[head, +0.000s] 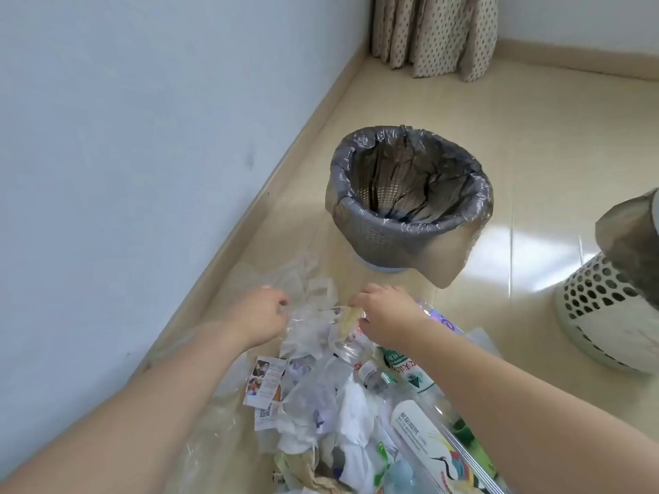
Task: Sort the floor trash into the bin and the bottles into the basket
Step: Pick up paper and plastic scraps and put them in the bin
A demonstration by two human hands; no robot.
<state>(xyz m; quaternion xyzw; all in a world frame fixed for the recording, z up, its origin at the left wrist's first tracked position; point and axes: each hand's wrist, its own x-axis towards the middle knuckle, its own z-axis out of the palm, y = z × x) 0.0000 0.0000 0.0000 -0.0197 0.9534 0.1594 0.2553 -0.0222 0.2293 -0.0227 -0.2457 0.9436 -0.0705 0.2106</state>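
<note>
Before the lined bin [410, 194], both hands [262, 317] [387, 317] pinch clear plastic wrap [313, 326].

A single head-worn wide-angle view looks forward and steeply down at the floor [463, 112] from close above. Both forearms enter from the bottom edge and reach toward the frame's centre. The wall [124, 119] fills the upper left, its skirting running diagonally, and straight lines bow near the edges. There is no second view.
</note>
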